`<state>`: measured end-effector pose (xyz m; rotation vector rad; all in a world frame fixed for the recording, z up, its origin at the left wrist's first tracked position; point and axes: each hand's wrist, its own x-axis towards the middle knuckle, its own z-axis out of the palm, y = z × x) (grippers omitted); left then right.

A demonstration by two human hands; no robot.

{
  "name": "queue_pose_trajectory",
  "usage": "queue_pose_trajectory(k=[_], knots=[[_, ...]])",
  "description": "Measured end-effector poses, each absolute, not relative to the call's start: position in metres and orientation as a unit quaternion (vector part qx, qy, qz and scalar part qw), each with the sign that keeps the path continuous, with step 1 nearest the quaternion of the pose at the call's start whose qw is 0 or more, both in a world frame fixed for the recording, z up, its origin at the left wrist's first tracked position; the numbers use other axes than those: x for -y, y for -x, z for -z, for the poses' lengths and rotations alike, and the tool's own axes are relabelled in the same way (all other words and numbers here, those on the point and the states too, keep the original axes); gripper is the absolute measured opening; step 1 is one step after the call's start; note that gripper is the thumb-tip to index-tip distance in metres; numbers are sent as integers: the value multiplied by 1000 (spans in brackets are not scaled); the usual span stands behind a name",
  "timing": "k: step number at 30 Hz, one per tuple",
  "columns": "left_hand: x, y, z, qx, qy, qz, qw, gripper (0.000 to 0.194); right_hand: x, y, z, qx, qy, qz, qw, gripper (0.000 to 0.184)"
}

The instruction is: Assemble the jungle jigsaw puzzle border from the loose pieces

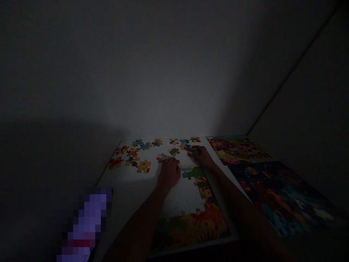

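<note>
The colourful cardboard jigsaw (195,214) on the white tabletop (131,189) has only its near and right edges joined, many loose pieces (133,156) along the far edge, left hand (169,173) flat, right hand (200,153) pinching one piece (193,152).

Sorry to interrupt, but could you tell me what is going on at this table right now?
A person is working on a jigsaw puzzle in dim light. The left hand rests flat by the unfinished upper edge, and the right hand touches a loose piece. More loose pieces lie scattered to the left. Two finished puzzles sit on the right.
</note>
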<state>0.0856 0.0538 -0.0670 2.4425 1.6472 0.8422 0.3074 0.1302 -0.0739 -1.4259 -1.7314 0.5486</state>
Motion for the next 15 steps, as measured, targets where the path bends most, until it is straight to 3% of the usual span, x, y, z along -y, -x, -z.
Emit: queue_pose_trajectory(k=[5,10,15], knots=[[-58,-84,70,-524,-804,-281,32,29,-132,-312,70,653,514,-336,444,33],[-59,-84,70,-527,-803,-279,30,29,-136,-315,75,562,489,-445,498,47],[-60,-85,69,-527,-802,-277,39,30,-137,-315,77,537,486,-460,513,50]])
